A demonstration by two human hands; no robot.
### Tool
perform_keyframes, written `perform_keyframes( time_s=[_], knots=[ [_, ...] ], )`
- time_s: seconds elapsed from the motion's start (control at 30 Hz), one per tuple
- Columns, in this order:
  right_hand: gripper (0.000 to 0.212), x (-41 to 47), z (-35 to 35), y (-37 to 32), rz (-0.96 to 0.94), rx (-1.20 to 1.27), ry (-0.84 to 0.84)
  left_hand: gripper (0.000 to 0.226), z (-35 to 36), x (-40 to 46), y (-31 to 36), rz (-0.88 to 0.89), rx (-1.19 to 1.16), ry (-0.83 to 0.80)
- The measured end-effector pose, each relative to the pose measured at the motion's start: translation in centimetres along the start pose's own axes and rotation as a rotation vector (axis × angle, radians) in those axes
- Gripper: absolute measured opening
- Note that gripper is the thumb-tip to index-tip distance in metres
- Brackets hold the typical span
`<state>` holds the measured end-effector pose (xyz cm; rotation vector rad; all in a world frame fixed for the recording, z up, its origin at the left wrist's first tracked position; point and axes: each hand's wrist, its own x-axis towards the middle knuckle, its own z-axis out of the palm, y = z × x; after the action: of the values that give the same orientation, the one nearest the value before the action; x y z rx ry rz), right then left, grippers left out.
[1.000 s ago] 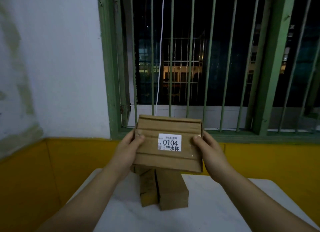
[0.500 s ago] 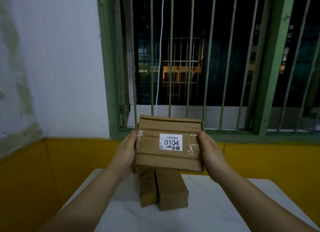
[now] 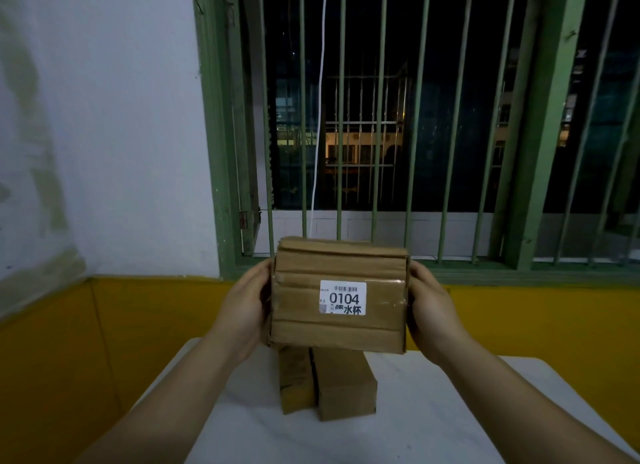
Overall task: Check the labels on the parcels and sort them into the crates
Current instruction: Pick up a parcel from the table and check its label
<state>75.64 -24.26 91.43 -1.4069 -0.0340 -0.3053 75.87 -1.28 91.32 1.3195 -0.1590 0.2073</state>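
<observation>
Both hands, left hand and right hand, grip the labelled parcel's side edges.

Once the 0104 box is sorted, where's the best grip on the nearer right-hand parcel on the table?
Likely the long side faces of the right-hand parcel, from above. It lies flat, lengthwise away from the camera. The left parcel sits close against one side, so slide it clear first or pinch the near and far ends instead.

We see three brown parcels: one big parcel held up, with one white label, and two small parcels on the worktop.
</observation>
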Motion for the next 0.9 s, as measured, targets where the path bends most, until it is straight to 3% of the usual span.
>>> perform_keyframes(
  time_s=[0.13,0.3,0.37,0.47,0.8,0.83,0.9],
  knots=[
    [0.044,-0.04,-0.01,-0.12,0.063,0.017,0.007,0.048,0.18,0.03,0.0,0.003,-0.001,0.101],
    [0.002,-0.25,-0.17,-0.08,-0.014,-0.109,-0.035,0.014,0.02,0.06,-0.06,-0.006,0.057,0.094],
    [0.014,-0.47,-0.22,-0.04,-0.039,-0.136,-0.042,0.03,-0.19,0.0,-0.16,0.002,0.069,0.069],
    [0.021,-0.75,-0.24,-0.2,-0.074,-0.169,-0.033,0.036,-0.11,-0.21,-0.07,0.026,0.112,0.056],
    [0.008,-0.79,0.07,-0.22,-0.184,-0.198,-0.007,0.038,-0.1,-0.16,-0.44,0.073,0.118,0.094],
    [0.01,-0.75,0.05,-0.09,-0.193,-0.244,-0.008,0.039,-0.17,-0.12,-0.5,0.08,0.116,0.103],
    [0.06,-0.76,-0.05,-0.05,-0.127,-0.272,-0.058,0.042,-0.28,-0.06,-0.56,0.095,0.094,0.114]
  ],
)
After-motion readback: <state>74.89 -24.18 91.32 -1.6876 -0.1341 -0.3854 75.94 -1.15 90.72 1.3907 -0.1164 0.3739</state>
